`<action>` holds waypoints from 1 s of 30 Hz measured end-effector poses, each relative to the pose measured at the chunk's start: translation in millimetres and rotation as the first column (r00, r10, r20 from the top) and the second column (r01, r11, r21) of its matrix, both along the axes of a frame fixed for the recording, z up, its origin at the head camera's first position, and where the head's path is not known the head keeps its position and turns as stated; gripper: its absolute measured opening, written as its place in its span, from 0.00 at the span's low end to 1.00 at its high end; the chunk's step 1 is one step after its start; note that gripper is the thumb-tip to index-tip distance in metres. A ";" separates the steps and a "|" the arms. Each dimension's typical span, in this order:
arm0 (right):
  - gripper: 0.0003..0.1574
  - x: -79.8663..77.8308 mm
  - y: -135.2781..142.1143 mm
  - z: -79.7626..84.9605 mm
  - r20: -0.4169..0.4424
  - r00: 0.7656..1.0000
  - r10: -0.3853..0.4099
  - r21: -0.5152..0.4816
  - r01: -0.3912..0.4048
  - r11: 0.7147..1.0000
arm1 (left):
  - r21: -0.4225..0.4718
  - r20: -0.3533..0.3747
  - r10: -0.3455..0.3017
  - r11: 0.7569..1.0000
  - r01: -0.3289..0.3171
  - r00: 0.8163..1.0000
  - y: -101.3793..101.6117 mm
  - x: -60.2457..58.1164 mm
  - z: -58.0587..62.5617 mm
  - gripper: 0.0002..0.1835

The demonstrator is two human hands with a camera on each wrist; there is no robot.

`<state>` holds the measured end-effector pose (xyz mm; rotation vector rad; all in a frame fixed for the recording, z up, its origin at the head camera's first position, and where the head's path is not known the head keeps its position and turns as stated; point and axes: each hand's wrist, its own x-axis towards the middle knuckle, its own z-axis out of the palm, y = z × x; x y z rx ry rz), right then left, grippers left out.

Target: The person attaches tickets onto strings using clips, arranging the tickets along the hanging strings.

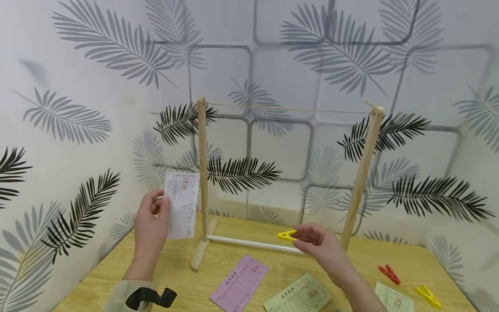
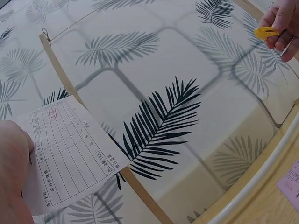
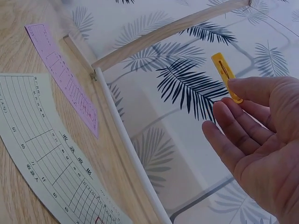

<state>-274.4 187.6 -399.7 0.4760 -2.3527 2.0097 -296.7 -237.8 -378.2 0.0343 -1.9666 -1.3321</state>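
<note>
A white printed receipt slip is held up by my left hand, pinched along its left edge between thumb and fingers, beside the stand's left post. In the left wrist view the slip shows a ruled table and a small red stamp. My right hand pinches a yellow clothespin by one end, over the white bar of the stand. The right wrist view shows that clothespin between thumb and fingertips. A string runs between the tops of the two posts.
The wooden stand has a left post, a right post and a white lower bar. On the table lie a pink slip, a green slip, another green slip, a red clothespin and a yellow clothespin.
</note>
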 end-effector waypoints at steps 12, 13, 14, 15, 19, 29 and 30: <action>0.28 7.3 -4.8 8.6 -0.005 1.000 -0.020 -0.045 0.020 0.999 | -0.001 -0.029 -0.070 0.998 0.070 0.997 16.2 7.9 12.6 0.16; 0.28 8.1 -5.0 9.9 -0.006 1.000 -0.020 -0.052 0.019 0.998 | -0.003 -0.035 -0.074 0.997 0.074 0.997 17.4 8.4 13.5 0.16; 0.28 8.6 -5.1 11.1 -0.009 1.000 -0.019 -0.060 0.018 0.998 | -0.005 -0.045 -0.079 0.997 0.079 0.996 18.6 8.8 14.6 0.15; 0.28 9.3 -5.3 12.3 -0.014 1.000 -0.018 -0.067 0.017 0.998 | -0.007 -0.056 -0.087 0.996 0.086 0.995 19.6 9.0 15.3 0.15; 0.28 11.9 -6.1 15.7 -0.026 1.000 -0.009 -0.092 0.007 0.996 | -0.020 -0.089 -0.113 0.994 0.112 0.990 23.9 9.2 16.1 0.14; 0.28 15.2 -8.6 18.4 -0.049 0.999 -0.006 -0.138 0.000 0.990 | -0.052 -0.095 -0.135 0.990 0.131 0.986 35.7 13.1 18.2 0.14; 0.28 15.6 -8.8 18.5 -0.051 0.999 -0.009 -0.140 0.001 0.990 | -0.055 -0.096 -0.138 0.990 0.134 0.986 36.9 13.5 18.4 0.14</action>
